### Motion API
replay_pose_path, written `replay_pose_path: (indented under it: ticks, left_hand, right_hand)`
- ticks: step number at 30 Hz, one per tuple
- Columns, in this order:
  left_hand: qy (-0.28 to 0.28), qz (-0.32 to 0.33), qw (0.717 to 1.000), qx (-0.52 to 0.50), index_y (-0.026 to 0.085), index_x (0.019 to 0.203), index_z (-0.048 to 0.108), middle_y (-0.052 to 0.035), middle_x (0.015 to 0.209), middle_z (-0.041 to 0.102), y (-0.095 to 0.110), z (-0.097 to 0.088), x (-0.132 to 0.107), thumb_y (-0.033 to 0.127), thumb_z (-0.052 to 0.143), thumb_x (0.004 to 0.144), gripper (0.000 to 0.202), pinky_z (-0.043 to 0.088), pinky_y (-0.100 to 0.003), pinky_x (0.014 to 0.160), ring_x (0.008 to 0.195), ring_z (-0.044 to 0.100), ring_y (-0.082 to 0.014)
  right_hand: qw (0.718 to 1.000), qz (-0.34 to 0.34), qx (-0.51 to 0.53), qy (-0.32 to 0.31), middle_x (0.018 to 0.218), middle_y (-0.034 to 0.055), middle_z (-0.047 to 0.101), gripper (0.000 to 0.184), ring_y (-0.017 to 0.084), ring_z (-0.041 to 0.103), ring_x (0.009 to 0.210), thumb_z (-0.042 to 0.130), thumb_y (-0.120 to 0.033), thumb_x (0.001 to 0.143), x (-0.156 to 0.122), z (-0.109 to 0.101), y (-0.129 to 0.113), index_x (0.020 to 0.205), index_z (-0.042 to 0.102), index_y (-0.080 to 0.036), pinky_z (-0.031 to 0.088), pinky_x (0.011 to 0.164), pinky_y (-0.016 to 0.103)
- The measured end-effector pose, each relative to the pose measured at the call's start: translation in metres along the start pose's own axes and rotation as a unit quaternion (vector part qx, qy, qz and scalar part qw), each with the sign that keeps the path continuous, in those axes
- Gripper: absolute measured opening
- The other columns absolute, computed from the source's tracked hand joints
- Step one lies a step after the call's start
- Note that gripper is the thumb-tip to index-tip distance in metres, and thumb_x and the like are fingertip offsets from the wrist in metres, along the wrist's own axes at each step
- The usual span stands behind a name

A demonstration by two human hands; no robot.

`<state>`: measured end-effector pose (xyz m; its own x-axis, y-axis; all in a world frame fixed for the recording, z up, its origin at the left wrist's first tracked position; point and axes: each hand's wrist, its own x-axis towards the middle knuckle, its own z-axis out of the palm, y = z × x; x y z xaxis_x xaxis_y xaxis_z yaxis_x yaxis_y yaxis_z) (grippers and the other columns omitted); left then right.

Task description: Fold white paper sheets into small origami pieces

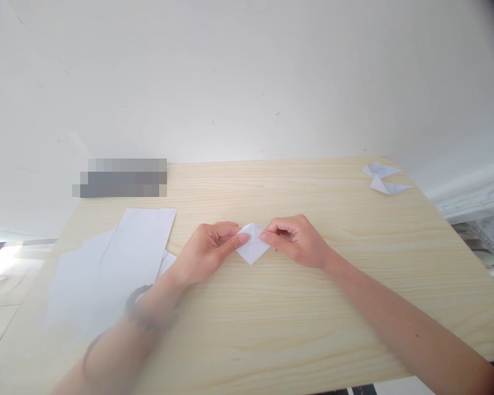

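Note:
Between my two hands is a small folded piece of white paper (253, 248), diamond-shaped with one corner pointing toward me and a crease down its middle. My left hand (209, 247) pinches its left corner, the thumb lying on top and the fingers behind. On the opposite corner, my right hand (298, 238) is closed in a pinch of thumb and forefinger. The undersides of the paper and the fingertips behind it are hidden.
Loose white sheets (135, 241) lie overlapping on the left of the wooden table (333, 329). Two folded paper shapes (389, 187) rest at the far right corner. A blurred-out dark object (121, 184) stands at the back left, near the white wall (247, 77).

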<state>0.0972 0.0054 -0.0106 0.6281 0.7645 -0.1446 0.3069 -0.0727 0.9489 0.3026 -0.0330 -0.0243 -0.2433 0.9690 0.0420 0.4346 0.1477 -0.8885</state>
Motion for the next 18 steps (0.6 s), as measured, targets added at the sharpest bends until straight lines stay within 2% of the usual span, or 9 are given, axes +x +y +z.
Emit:
replay_pose_path:
  ticks: [6, 13, 18]
  left_hand:
    - [-0.007, -0.026, 0.998, -0.052, 0.017, 0.094, 0.066, -0.0025, 0.089, 0.068, -0.0034, 0.0009, 0.0005, 0.038, 0.052, 0.084, 0.027, 0.045, -0.025, 0.073, 0.085, 0.061, -0.0184]
    - [-0.017, 0.01, 1.0, -0.012, 0.015, 0.08, 0.067, -0.0019, 0.082, 0.066, -0.0069, -0.0026, -0.0003, 0.038, 0.05, 0.085, 0.029, 0.043, -0.027, 0.077, 0.083, 0.059, -0.0188]
    - [0.02, -0.025, 0.999, -0.019, 0.016, 0.086, 0.07, -0.0022, 0.084, 0.07, -0.0051, 0.0, -0.0008, 0.04, 0.053, 0.083, 0.029, 0.044, -0.024, 0.069, 0.08, 0.061, -0.0187]
  right_hand:
    - [0.999, 0.029, 0.032, 0.016, 0.049, -0.0033, 0.051, 0.029, 0.005, 0.037, 0.042, 0.055, -0.037, 0.081, 0.0001, -0.0006, -0.0008, 0.061, 0.054, -0.015, 0.027, 0.04, 0.018]
    - [1.0, 0.013, 0.014, 0.007, 0.048, -0.004, 0.049, 0.032, 0.004, 0.035, 0.042, 0.051, -0.035, 0.084, -0.0005, -0.0019, -0.0017, 0.059, 0.05, -0.015, 0.027, 0.041, 0.018]
    - [0.999, 0.017, 0.019, 0.02, 0.049, -0.0032, 0.052, 0.03, 0.004, 0.038, 0.043, 0.054, -0.037, 0.082, 0.0003, -0.0009, -0.0001, 0.061, 0.055, -0.015, 0.028, 0.041, 0.018]
